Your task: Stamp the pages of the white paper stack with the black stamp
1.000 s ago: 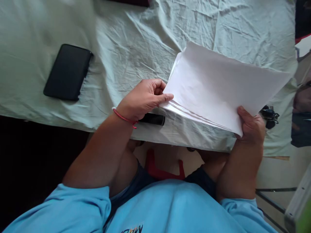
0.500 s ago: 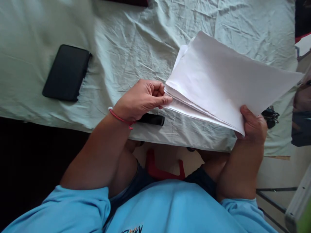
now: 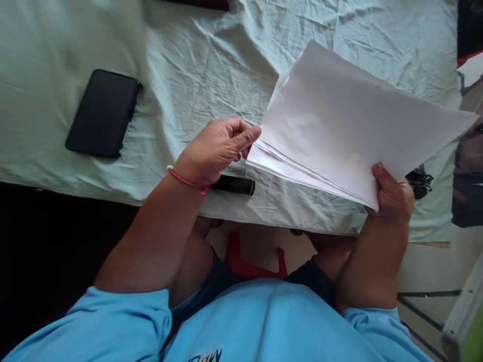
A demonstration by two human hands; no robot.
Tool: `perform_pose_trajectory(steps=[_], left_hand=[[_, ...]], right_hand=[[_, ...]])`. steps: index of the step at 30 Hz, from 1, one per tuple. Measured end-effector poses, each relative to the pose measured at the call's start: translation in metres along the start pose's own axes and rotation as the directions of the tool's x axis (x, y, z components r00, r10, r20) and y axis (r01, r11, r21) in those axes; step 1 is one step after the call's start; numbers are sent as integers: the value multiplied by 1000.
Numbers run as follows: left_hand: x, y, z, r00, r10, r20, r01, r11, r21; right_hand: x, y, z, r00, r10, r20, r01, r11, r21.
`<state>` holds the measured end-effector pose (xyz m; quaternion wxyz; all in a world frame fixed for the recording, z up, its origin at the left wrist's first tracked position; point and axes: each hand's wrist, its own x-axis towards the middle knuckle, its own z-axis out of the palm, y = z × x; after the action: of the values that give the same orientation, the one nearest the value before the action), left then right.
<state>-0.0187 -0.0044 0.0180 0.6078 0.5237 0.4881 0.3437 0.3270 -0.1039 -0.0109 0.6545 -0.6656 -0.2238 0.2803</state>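
Note:
A stack of white paper sheets (image 3: 350,115) tilts over the cloth-covered table, its left edges fanned slightly apart. My right hand (image 3: 394,193) grips the stack at its near right corner, thumb on top and fingers hidden beneath. At the left corner, my left hand (image 3: 226,146) pinches the edge of the sheets between thumb and fingers. A red braided bracelet (image 3: 186,182) circles my left wrist. Below that wrist lies a black cylindrical object (image 3: 236,185), partly covered by the hand.
A black phone-like case (image 3: 102,113) lies on the left of the pale green cloth (image 3: 196,75). Small dark keys or clips (image 3: 419,181) sit beside my right hand. A dark red object (image 3: 204,4) shows at the far edge. Under the table is a red stool (image 3: 256,266).
My left hand has shifted up slightly, with its thumb now on the upper sheets' edge. The lower sheets' printed strip is covered, and the stack's far corner has risen a little.

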Motion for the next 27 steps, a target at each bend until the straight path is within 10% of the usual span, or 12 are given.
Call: perform_pose_trajectory(steps=[27], left_hand=[[-2,3,1,1000,-12,6,10,985,172]], right_hand=[[1,3,-3,1000,-18,-17,18,999,-41]])
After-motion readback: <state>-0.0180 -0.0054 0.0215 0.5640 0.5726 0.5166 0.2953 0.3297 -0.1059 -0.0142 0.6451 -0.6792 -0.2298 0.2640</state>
